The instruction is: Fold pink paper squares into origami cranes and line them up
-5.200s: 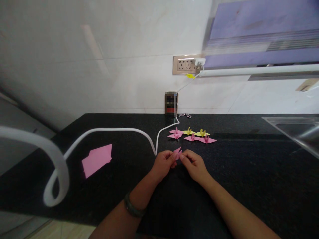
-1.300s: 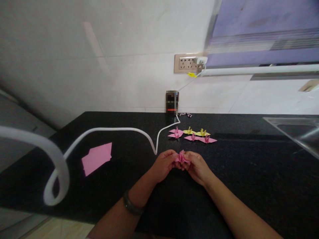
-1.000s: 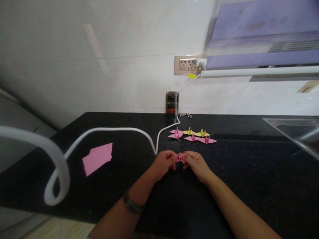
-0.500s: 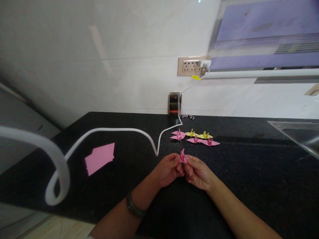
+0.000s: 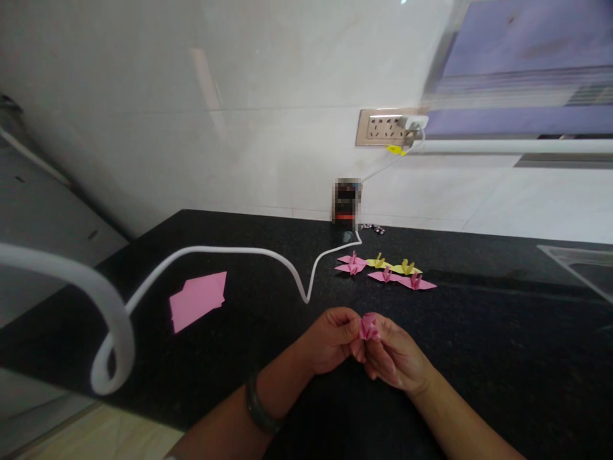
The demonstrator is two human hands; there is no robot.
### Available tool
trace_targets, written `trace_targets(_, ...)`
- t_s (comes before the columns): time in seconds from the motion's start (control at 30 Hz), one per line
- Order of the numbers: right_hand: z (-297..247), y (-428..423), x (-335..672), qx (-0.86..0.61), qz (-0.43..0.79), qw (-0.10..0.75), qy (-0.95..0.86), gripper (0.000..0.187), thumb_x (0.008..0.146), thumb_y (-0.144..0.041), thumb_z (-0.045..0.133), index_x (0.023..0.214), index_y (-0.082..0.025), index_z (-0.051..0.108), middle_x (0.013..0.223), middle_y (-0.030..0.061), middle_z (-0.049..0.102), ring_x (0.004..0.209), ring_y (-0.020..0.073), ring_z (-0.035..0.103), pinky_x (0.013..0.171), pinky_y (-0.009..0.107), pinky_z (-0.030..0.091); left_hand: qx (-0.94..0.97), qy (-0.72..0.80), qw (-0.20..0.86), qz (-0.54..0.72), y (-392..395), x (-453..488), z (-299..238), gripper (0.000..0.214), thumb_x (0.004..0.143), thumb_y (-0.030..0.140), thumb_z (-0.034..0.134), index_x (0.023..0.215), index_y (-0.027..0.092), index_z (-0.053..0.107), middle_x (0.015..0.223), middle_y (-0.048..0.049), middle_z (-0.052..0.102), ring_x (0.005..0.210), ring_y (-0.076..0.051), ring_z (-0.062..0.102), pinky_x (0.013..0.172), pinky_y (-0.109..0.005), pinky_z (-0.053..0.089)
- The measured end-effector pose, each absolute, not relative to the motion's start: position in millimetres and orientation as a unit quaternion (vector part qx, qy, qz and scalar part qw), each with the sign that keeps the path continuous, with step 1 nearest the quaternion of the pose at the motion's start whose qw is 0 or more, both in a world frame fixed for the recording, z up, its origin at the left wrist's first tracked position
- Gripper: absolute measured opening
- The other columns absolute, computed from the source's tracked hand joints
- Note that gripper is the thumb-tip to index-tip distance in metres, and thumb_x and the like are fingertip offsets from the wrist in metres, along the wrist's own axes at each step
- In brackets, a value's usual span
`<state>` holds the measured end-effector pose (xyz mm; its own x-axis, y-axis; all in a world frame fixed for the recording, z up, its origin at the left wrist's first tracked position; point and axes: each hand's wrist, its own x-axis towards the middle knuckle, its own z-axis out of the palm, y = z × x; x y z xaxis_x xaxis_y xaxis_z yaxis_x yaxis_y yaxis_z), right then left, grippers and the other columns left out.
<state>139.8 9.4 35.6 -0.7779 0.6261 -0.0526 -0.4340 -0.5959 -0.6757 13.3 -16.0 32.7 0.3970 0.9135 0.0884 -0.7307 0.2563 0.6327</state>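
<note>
Below stretches a black counter (image 5: pixel 502 345). Left hand (image 5: pixel 331 340) at eight o'clock, right hand (image 5: pixel 401 358) at four and a cluster of paper cranes (image 5: pixel 387 275) at one sit around a folded pink paper (image 5: pixel 367 327), both hands' fingers clamped on it.

Left hand (image 5: pixel 332 342), right hand (image 5: pixel 400 354) both pinch folded pink paper (image 5: pixel 368 327); pink, yellow cranes (image 5: pixel 353 266) beyond on black counter (image 5: pixel 502 345); flat pink sheets (image 5: pixel 197 301) leftward.

Black countertop (image 5: pixel 502 338) with pink sheets (image 5: pixel 198 301), pink cranes (image 5: pixel 353 268) and yellow cranes (image 5: pixel 407 268)
</note>
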Motion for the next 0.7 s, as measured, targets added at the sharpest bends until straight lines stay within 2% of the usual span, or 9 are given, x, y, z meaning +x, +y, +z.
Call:
trace_targets(0.33, 24, 8, 144, -0.127, 0.880, 0.324, -0.322, 0.015, 0.080, -0.028, 0.043, 0.083, -0.017, 0.053, 0.033, -0.0049, 0.050, 0.024, 0.0069, 0.040, 0.038, 0.022, 0.044, 0.347, 0.156, 0.744, 0.550, -17, 17, 33, 0.017, 0.072, 0.025, 0.051, 0.064, 0.011, 0.050, 0.047, -0.0005, 0.053, 0.042, -0.013, 0.051, 0.041, -0.031, 0.045)
trace_targets(0.7, 36, 8, 137, -0.142, 0.870, 0.359, -0.308, 0.010, 0.077, -0.022, 0.048, 0.083, -0.018, 0.054, 0.039, -0.0025, 0.054, 0.032, 0.0069, 0.044, 0.043, 0.021, 0.045, 0.460, 0.315, 0.621, 0.551, -16, 12, 43, 0.028, 0.073, 0.031, 0.049, 0.053, 0.010, 0.049, 0.049, -0.0006, 0.050, 0.045, -0.009, 0.050, 0.046, -0.021, 0.040)
